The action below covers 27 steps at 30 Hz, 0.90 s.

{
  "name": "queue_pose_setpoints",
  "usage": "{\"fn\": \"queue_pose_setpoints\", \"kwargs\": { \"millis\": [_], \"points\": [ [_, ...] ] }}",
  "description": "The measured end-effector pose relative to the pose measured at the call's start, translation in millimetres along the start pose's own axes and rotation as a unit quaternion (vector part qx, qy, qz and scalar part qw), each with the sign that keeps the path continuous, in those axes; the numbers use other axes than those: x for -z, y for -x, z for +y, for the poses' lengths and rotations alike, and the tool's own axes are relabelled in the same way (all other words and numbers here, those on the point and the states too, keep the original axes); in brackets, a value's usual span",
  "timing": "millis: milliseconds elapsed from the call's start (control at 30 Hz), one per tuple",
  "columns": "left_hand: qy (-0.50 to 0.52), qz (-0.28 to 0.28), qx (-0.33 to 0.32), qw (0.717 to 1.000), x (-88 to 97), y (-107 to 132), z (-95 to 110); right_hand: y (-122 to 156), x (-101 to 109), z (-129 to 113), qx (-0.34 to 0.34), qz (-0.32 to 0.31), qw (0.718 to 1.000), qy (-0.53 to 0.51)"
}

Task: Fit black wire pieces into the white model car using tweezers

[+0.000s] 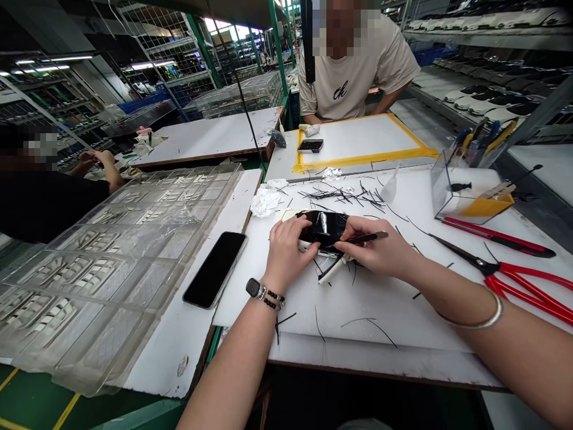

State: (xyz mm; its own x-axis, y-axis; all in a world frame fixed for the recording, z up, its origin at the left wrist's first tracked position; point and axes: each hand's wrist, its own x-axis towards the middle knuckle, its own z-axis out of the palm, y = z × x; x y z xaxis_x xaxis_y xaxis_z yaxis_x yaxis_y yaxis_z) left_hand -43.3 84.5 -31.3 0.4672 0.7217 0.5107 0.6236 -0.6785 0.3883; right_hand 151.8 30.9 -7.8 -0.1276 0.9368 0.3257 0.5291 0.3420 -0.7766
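Note:
A small model car body, white with a glossy black top, lies on the white worktable between my hands. My left hand grips its left side, with the thumb along the near edge. Pinched in my right hand are slim black tweezers, their tip at the near edge of the body. Fingers hide part of that edge. Just below lies a narrow white part with a dark end. Thin black strips are scattered behind the body and around my hands.
Red-handled scissors, a red cutter and a clear tool holder are at right. A phone and a compartment tray of white parts are left. Crumpled tissue lies behind. Two other people sit nearby.

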Motion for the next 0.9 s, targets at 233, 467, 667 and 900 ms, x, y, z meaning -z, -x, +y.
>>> {"fn": "queue_pose_setpoints", "kwargs": {
  "millis": [233, 467, 667, 900],
  "points": [
    [0.001, 0.003, 0.002, 1.000, -0.6, 0.2, -0.3, -0.4, -1.5, 0.9, 0.009, 0.000, 1.000, 0.018],
    [0.001, 0.002, 0.002, 1.000, -1.1, 0.1, -0.2, 0.3, -2.0, 0.8, -0.002, -0.005, 1.000, 0.010],
    [0.001, -0.002, 0.005, 1.000, -0.8, 0.1, -0.5, -0.2, -3.6, 0.2, 0.008, -0.002, 1.000, 0.021],
    [-0.003, 0.000, -0.001, 1.000, -1.2, 0.3, -0.9, 0.0, -2.9, 0.7, 0.021, 0.004, 0.999, 0.027]
  ]
}}
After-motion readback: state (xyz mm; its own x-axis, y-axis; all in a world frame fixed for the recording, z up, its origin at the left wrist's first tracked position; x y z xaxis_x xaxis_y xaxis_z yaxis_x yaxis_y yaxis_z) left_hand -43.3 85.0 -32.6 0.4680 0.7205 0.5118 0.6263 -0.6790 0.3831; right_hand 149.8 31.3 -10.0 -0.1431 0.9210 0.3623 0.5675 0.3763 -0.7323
